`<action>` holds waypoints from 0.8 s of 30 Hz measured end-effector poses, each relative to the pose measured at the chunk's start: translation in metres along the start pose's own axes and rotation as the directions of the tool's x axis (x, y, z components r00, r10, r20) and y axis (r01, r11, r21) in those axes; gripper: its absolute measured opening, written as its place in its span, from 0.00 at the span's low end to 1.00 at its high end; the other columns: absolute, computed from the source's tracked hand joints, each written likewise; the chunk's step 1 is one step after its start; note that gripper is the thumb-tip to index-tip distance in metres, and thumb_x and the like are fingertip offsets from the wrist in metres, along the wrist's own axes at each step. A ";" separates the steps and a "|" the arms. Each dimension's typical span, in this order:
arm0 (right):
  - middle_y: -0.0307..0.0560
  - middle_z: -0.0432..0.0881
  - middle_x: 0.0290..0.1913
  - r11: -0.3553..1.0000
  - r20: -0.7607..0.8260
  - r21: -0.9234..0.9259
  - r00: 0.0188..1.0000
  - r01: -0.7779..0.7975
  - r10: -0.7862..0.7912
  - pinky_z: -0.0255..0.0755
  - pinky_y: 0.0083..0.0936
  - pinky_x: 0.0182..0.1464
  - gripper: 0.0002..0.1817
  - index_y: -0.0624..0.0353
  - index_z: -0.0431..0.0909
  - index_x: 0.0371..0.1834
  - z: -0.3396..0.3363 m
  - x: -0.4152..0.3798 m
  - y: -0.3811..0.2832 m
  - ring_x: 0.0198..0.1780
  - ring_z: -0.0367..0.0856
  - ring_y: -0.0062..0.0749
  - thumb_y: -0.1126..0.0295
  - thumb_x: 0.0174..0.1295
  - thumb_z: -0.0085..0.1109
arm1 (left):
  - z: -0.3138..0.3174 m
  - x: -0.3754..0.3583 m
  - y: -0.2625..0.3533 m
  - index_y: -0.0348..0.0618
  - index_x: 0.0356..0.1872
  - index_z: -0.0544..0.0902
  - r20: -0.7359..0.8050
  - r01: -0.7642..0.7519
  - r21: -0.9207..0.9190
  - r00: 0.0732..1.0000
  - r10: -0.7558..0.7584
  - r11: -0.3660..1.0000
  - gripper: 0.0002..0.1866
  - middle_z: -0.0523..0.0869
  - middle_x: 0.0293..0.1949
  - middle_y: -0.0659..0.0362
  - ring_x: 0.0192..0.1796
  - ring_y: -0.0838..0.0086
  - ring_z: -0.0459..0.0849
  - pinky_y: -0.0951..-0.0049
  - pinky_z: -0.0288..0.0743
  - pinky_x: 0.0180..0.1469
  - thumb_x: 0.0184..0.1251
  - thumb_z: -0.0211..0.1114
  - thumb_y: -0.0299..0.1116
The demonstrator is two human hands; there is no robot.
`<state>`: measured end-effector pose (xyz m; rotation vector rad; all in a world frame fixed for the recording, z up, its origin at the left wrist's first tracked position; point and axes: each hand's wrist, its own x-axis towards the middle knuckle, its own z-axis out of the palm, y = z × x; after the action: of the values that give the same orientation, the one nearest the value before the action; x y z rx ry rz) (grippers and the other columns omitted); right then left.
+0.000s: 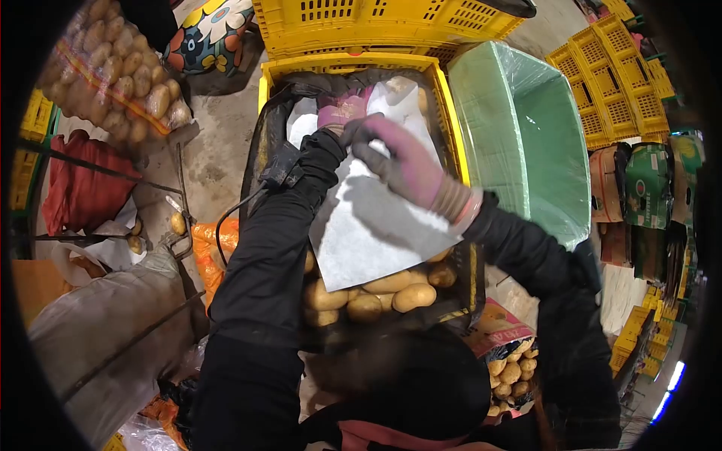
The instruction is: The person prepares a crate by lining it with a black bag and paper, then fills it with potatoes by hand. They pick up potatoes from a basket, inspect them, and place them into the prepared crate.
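Note:
A yellow crate with a dark lining holds potatoes, and a white paper sheet lies over most of them. My left hand, in a pink glove, reaches to the far end of the crate, over the paper. Its fingers point away from me and are mostly hidden. Above the paper, my right hand, in a pink and grey glove, has its fingers bent in close to my left wrist. Whether they pinch anything there I cannot make out. A shadow of the hand falls on the sheet.
A green plastic-lined bin stands right of the crate, with more yellow crates behind. A net sack of potatoes is at upper left. An open bag of potatoes sits at lower right, a pale sack at left.

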<state>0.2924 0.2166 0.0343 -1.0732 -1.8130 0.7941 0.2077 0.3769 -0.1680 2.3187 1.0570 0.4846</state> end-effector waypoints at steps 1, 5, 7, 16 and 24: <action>0.44 0.78 0.40 1.000 0.000 -0.014 1.000 0.002 -0.002 0.72 0.28 0.48 0.09 0.61 0.75 0.48 0.002 -0.006 -0.010 0.42 0.76 0.32 0.70 0.69 0.56 | -0.025 -0.011 0.030 0.55 0.71 0.68 -0.007 0.018 0.328 1.000 -0.017 0.945 0.32 0.69 0.70 0.49 0.71 0.49 0.68 0.40 0.56 0.70 0.68 0.55 0.55; 0.38 0.76 0.39 0.997 -0.101 -0.027 0.992 -0.076 0.073 0.68 0.22 0.44 0.10 0.62 0.75 0.48 -0.010 -0.018 -0.053 0.38 0.71 0.21 0.68 0.71 0.55 | -0.059 -0.026 0.063 0.55 0.70 0.69 -0.026 0.010 0.528 1.000 0.004 0.849 0.30 0.71 0.69 0.49 0.70 0.51 0.69 0.43 0.59 0.70 0.69 0.56 0.53; 0.37 0.77 0.42 0.988 -0.164 0.043 0.974 -0.151 0.156 0.67 0.18 0.43 0.10 0.62 0.75 0.47 -0.012 -0.036 -0.059 0.39 0.69 0.17 0.67 0.73 0.53 | -0.066 -0.039 0.075 0.54 0.69 0.70 -0.032 0.004 0.578 0.999 0.018 0.816 0.30 0.72 0.68 0.50 0.69 0.51 0.70 0.44 0.60 0.70 0.69 0.56 0.53; 0.49 0.81 0.46 0.877 -0.425 0.028 0.789 -0.479 0.444 0.74 0.28 0.50 0.16 0.62 0.76 0.53 -0.043 -0.153 -0.087 0.46 0.81 0.36 0.66 0.66 0.61 | -0.162 -0.283 0.182 0.38 0.72 0.63 -0.412 -0.021 -0.201 0.909 -0.065 0.979 0.32 0.63 0.73 0.49 0.74 0.60 0.63 0.59 0.57 0.74 0.66 0.62 0.24; 0.53 0.78 0.52 0.551 -0.493 0.064 0.454 -0.832 0.742 0.73 0.31 0.58 0.33 0.69 0.61 0.69 -0.015 -0.317 -0.110 0.53 0.79 0.39 0.69 0.63 0.64 | -0.142 -0.430 0.175 0.38 0.71 0.68 0.147 0.669 -0.606 0.625 -0.766 0.430 0.30 0.78 0.61 0.57 0.60 0.72 0.76 0.70 0.66 0.65 0.71 0.64 0.35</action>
<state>0.3492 -0.1144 0.0204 -2.1198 -0.8874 0.7731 -0.0350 -0.0045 0.0087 1.0813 1.5604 0.5375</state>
